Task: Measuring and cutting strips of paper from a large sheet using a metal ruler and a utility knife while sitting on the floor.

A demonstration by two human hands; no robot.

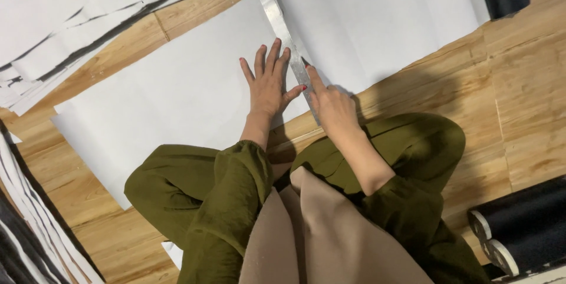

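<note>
The left hand (268,81) lies flat and open, pinning the long metal ruler (283,30) on the white sheet (177,95), its long axis running away from the fingers, while the right hand (330,104), nearer its close end, pinches something too small to identify against the ruler's far edge.

Premises appear to be a cutting or pattern-making workshop: large white sheets (177,89) spread on a wooden floor (530,95), stacked cut sheets (76,19), a metal straightedge (283,25), and dark material rolls (525,231).
</note>
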